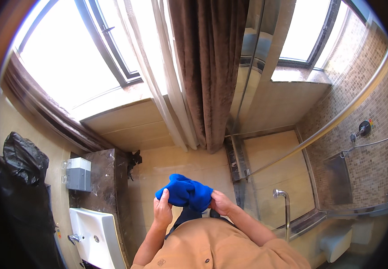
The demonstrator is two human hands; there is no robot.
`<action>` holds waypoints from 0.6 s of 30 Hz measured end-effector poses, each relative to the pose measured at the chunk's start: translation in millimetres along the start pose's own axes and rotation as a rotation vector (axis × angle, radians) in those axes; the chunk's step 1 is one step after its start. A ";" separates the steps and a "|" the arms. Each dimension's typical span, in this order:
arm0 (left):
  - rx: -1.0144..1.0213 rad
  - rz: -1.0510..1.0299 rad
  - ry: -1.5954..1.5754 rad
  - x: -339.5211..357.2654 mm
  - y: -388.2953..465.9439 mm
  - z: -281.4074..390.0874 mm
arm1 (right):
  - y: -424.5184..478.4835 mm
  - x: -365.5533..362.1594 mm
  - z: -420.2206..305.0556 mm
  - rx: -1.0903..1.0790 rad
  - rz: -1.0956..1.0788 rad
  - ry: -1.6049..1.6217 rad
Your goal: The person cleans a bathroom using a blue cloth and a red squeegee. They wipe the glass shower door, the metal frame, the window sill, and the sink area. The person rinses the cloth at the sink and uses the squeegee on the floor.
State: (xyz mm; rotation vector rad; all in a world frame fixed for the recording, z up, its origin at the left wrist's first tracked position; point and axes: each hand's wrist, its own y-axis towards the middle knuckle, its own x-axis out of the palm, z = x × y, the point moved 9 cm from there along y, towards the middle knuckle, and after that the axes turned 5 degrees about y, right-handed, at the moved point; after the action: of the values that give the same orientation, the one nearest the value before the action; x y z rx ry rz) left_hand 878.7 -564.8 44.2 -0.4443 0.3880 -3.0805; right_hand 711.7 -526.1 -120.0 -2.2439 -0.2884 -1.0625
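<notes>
A bright blue cloth [189,192] is bunched and partly folded in front of my waist, above the tiled floor [180,161]. My left hand [163,208] grips its left end, with the thumb lying on top of the fabric. On the other side, my right hand [223,202] pinches the cloth's right edge between thumb and fingers. The cloth hangs between both hands, and its underside is hidden from me.
To my left stands a dark marble counter [103,175] with a white washbasin [94,235] and a grey-and-white box [79,174]. Brown curtains [210,74] hang by the window. A glass shower enclosure with a metal handle [286,208] is at my right.
</notes>
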 end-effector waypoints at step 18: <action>0.403 -0.212 0.560 3.3 319.3 136.6 | 53.4 9.8 -136.5 -0.459 0.376 0.403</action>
State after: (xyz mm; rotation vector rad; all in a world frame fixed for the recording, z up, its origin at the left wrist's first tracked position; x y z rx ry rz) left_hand 904.1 -907.5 94.2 0.4185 -0.3106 -3.3124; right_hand 657.3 -653.7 -71.6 -2.2621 0.5784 -1.4323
